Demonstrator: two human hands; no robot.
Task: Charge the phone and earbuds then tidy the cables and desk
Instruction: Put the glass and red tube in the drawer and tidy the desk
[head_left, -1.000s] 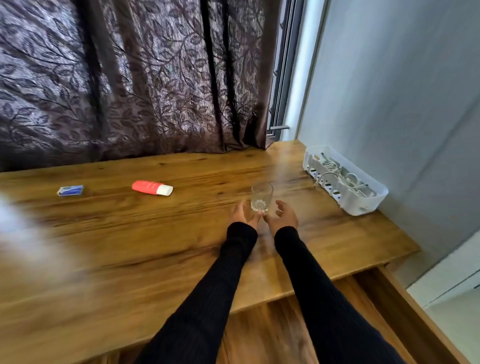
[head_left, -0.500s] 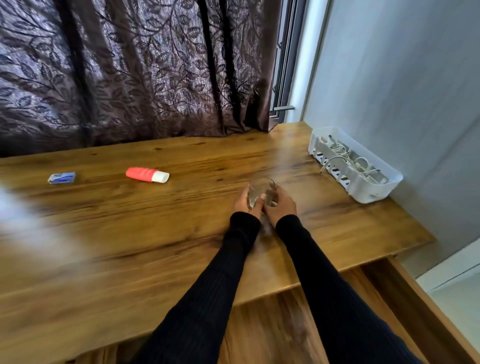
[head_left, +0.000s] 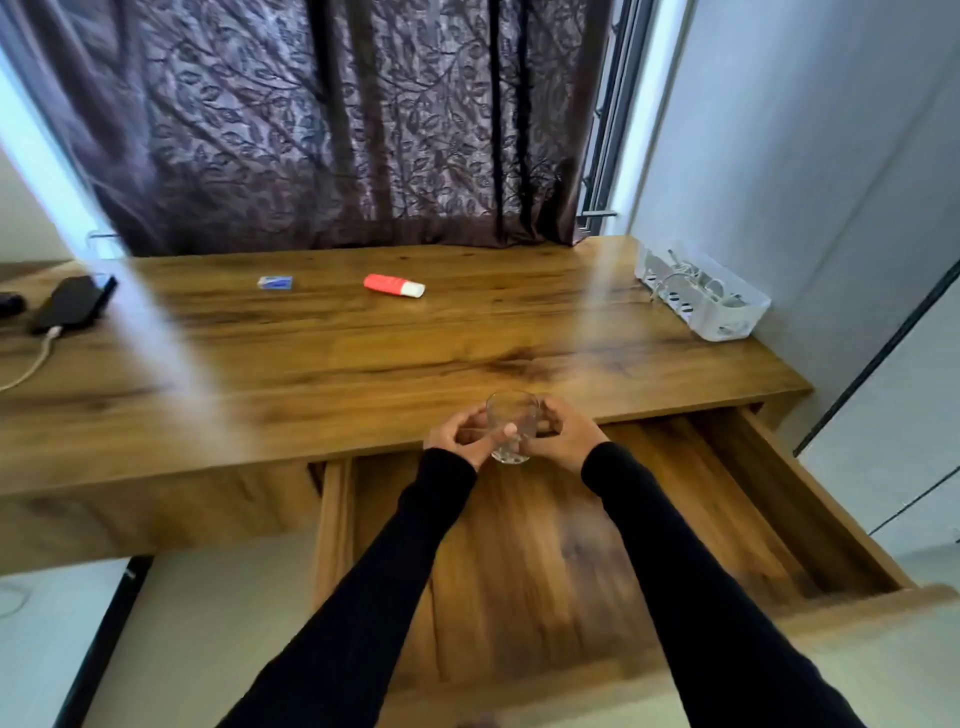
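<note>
Between both hands (head_left: 511, 434), clear glass (head_left: 511, 423) over open drawer (head_left: 571, 545)

Phone (head_left: 70, 307): black, flat on the worktop (head_left: 363, 353) at far left, white cable (head_left: 36, 358) plugged into its near end. White basket (head_left: 701, 296) of cables sits at far right.

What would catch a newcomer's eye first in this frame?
Both hands, left hand and right hand, hold a clear glass above the desk's front edge, over an open drawer. Behind lie a red tube at mid-desk and a white basket of cables at the right end.
</note>
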